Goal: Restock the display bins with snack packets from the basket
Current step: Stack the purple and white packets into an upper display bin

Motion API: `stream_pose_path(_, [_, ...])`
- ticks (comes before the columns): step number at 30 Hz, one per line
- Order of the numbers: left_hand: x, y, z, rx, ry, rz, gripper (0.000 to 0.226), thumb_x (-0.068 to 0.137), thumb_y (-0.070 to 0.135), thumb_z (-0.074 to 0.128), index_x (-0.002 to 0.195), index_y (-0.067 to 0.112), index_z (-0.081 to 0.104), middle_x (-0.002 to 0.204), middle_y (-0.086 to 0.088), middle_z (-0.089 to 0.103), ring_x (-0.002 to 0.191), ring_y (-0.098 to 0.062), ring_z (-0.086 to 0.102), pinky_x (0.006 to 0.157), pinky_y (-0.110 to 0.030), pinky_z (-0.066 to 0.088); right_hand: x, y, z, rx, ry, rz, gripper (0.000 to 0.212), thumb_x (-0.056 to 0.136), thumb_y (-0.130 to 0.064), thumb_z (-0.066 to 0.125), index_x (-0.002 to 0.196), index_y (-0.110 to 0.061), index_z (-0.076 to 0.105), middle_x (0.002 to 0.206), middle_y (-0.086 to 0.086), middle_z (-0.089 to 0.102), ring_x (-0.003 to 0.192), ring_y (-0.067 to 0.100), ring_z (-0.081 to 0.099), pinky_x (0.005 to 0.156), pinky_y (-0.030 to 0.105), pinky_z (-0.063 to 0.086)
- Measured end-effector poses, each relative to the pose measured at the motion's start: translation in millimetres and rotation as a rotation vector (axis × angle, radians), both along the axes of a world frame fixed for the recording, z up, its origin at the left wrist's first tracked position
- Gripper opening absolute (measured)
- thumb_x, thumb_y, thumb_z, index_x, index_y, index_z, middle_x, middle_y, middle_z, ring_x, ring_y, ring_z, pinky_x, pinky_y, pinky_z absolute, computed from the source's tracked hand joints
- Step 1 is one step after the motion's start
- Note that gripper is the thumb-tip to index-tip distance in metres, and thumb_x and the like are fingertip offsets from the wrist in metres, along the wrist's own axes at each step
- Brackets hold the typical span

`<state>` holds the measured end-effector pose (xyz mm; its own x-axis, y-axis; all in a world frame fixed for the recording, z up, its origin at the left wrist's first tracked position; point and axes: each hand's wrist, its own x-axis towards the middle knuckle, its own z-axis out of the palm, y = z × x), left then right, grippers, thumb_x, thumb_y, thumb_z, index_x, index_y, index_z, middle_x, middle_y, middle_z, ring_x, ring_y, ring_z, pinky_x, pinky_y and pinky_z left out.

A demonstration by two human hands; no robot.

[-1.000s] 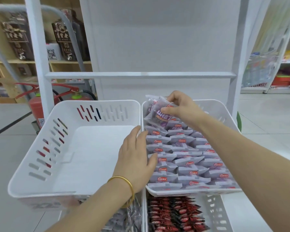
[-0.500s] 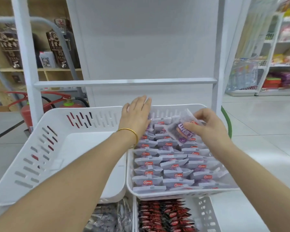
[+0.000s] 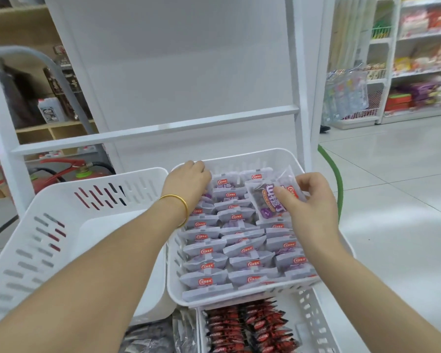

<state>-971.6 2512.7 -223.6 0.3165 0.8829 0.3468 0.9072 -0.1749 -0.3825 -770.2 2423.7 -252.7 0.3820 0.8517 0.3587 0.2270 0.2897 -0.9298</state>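
Observation:
A white display bin (image 3: 242, 295) on the right holds rows of purple snack packets (image 3: 206, 264) with red labels. My right hand (image 3: 312, 207) pinches one purple packet (image 3: 270, 200) by its edge, tilted up over the bin's far right rows. My left hand (image 3: 189, 184) reaches across to the bin's far left corner, fingers curled down onto the packets there; whether it grips one is hidden. A gold bangle sits on that wrist. Left of this bin stands an empty white bin (image 3: 61, 225).
Below, a lower bin (image 3: 313, 317) holds red and black packets (image 3: 247, 329), and dark packets (image 3: 150, 337) lie to its left. A white rack rail (image 3: 153, 129) crosses behind the bins. Fire extinguishers (image 3: 79, 171) stand at far left. Shop shelves (image 3: 423, 70) line the right background.
My left hand went from the near edge between the bins to the full bin's far left corner. My right hand carried the packet from the far left to the far right.

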Motion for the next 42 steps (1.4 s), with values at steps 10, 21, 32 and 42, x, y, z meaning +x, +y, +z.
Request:
stream_pose_path(10, [14.3,-6.0,-15.1,-0.218,-0.241,0.145,0.07,0.094,0.06,0.014,0.149,0.016,0.009,0.145,-0.013,0.036,0.133,-0.029,0.033,0.108,-0.039,0.025,13.8,-9.7,1.0,0.052,-0.118,-0.061,0.02,0.086,-0.027,0.066,0.095,-0.02,0.051,0.086,-0.015,0.054,0.083,0.008,0.052,0.067,0.021,0.036])
stream_pose_path(21, [55.3,-26.6,-9.4,-0.064,-0.28,0.09,0.061,0.095,0.055,0.022,0.14,0.014,0.029,0.142,-0.016,0.033,0.131,-0.032,0.029,0.108,-0.044,0.023,52.4,-31.6,12.4,-0.028,-0.655,-0.271,0.021,0.085,-0.027,0.059,0.099,-0.021,0.044,0.093,-0.003,0.056,0.084,0.026,0.052,0.061,0.032,0.032])
stream_pose_path(32, [110.2,-72.9,-60.5,-0.43,-0.052,-0.226,0.056,0.099,0.05,0.021,0.148,0.04,-0.004,0.158,-0.004,-0.015,0.144,-0.025,-0.016,0.116,-0.05,-0.007,63.8,-48.9,-9.7,-0.091,-1.021,-0.134,0.039,0.089,-0.02,0.052,0.128,-0.018,0.044,0.119,0.006,0.053,0.104,0.03,0.049,0.076,0.039,0.039])
stream_pose_path(42, [105.2,-74.5,-59.6,-0.365,-0.148,-0.286,0.05,0.101,0.016,0.036,0.142,0.045,0.03,0.159,-0.003,0.002,0.145,-0.024,-0.002,0.115,-0.043,0.004,43.2,-44.4,-11.8,-0.206,-1.051,-0.219,0.035,0.084,0.004,0.05,0.115,-0.01,0.041,0.104,0.012,0.045,0.067,0.032,0.04,0.056,0.037,0.034])
